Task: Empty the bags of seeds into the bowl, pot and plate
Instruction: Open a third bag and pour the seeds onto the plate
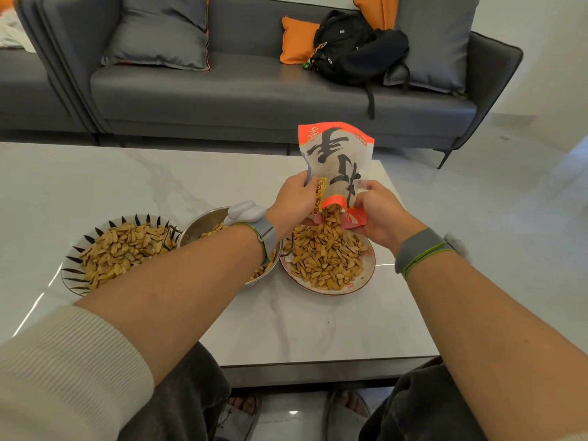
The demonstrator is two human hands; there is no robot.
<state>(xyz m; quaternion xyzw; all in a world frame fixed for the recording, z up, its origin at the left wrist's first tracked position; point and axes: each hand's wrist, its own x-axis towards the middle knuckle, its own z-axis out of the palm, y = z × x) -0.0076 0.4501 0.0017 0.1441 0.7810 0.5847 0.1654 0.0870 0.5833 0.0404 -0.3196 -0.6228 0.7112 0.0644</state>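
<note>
Both hands, left hand [294,198] and right hand [380,211], grip the upturned seed bag [337,160] above the plate [370,259] on the desk [191,186]; sunflower seeds [331,218] spill from its mouth.

The left forearm crosses in front of the pot [203,224]; only its far rim and a small patch of its near side show, and most of its contents are hidden. The same forearm covers the near right part of the bowl [95,249]. The left hand [294,202] and right hand [380,214] cover the lower sides of the bag [337,160], and the bag's mouth is partly masked by the falling seeds [332,218]. The bag and hands hide the far rim of the plate [366,275]. The small print on the bag is too small to read. The sofa [254,90] is cut off by the top and left edges.
</note>
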